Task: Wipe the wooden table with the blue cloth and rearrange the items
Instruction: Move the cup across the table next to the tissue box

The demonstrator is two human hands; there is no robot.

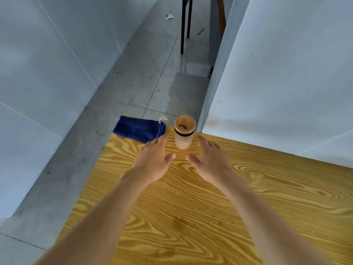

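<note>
1. Blue cloth. Folded flat, at about 11 o'clock from the hands, lying on the far left corner of the tabletop, with its far part overhanging the edge. Judged soft, light and limp; it should bunch under the fingers and will not slip. Best taken by pinching the near folded edge or by pressing a flat palm on top. A small pale curved object shows just behind its right end; what it is cannot be made out.

2. Left hand. Grip spread, fingers straight, holding nothing. The fingertips reach the cloth's near right corner; whether they touch it or hover above cannot be told.

3. Frosted jar. Upright at 12 o'clock, between the two hands and just beside the cloth, near the far edge. Dark band below the rim; a few small dark bits show inside or on top. Whether it carries a clear lid is uncertain. Judged rigid, fairly light, smooth-sided and possibly slippery; breakable if glass. Take it round the body below the band.

4. Right hand. Grip likewise spread, fingers extended, empty, just right of the jar and not plainly touching it.

5. Hidden: the tabletop's near and right parts are cut off, so other items to rearrange, if any, are out of view.
</note>
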